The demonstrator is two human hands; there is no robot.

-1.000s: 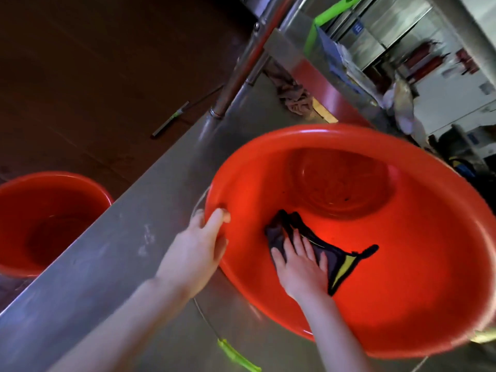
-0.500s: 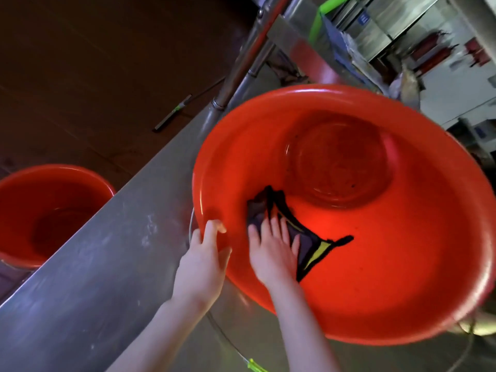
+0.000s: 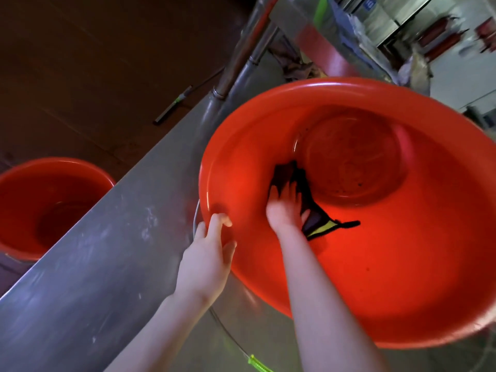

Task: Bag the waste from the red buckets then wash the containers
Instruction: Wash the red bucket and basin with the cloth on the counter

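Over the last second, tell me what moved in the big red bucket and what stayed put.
The right hand pushed the dark cloth from the near inner wall up toward the bucket's base, closer to the left rim. The left hand slid a little along the rim of the large red bucket. Nothing was picked up or released. The left hand's grip on the rim held, and the second red bucket stayed put.
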